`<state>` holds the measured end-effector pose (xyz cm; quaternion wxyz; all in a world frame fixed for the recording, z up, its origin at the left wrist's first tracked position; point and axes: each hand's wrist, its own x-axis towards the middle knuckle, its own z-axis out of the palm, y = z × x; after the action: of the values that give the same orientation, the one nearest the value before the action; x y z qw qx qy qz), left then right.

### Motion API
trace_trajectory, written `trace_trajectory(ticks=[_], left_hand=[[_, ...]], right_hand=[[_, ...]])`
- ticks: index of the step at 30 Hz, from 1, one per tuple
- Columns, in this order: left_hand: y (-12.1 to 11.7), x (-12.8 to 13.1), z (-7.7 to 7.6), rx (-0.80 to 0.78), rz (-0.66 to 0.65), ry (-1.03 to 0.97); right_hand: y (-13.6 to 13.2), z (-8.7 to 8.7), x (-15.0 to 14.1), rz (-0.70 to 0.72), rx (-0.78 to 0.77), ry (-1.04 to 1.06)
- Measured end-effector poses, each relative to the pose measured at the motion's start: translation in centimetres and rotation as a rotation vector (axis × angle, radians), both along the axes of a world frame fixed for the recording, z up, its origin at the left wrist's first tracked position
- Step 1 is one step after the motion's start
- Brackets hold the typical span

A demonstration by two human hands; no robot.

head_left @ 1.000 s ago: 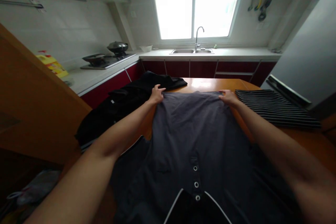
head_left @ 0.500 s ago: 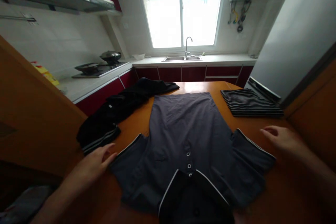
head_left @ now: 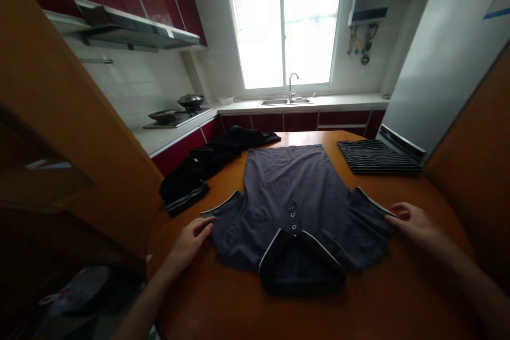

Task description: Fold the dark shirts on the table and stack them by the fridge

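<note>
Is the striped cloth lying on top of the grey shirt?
No, the striped cloth lies apart from the grey shirt, to its right on the table.

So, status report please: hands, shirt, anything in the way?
Left hand at one sleeve, right hand at the other; grip unclear. Grey shirt spread out, collar nearest. Black garment left, striped cloth right, neither touching it.

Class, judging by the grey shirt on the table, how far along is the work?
Looks done: the grey shirt lies spread out, collar nearest the person. In hand: the left hand and right hand are at the edges of its sleeves. Seemingly left: those sleeves stick out unfolded, and the cloth looks creased.
</note>
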<state>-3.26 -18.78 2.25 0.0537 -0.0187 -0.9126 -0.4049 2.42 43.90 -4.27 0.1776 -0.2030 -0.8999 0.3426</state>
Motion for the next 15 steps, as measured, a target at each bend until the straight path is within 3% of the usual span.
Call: trace_trajectory(ticks=[4, 7, 10, 12, 15], left_hand=[[0.0, 1.1, -0.5, 0.002, 0.114, 0.139], [-0.2, 2.3, 0.1, -0.015, 0.197, 0.231], [-0.5, 3.4, 0.6, -0.106, 0.275, 0.322], [-0.8, 3.8, 0.2, -0.159, 0.279, 0.365], [-1.4, 3.8, -1.2, -0.209, 0.236, 0.305]], right_hand=[[-1.8, 0.9, 0.1, -0.016, -0.067, 0.035], [-2.3, 3.4, 0.9, -0.092, -0.082, 0.113], [-1.2, 5.6, 1.6, -0.154, -0.090, 0.177], [0.0, 5.9, 1.8, -0.158, -0.072, 0.183], [1.3, 4.6, 1.5, -0.113, -0.085, 0.115]])
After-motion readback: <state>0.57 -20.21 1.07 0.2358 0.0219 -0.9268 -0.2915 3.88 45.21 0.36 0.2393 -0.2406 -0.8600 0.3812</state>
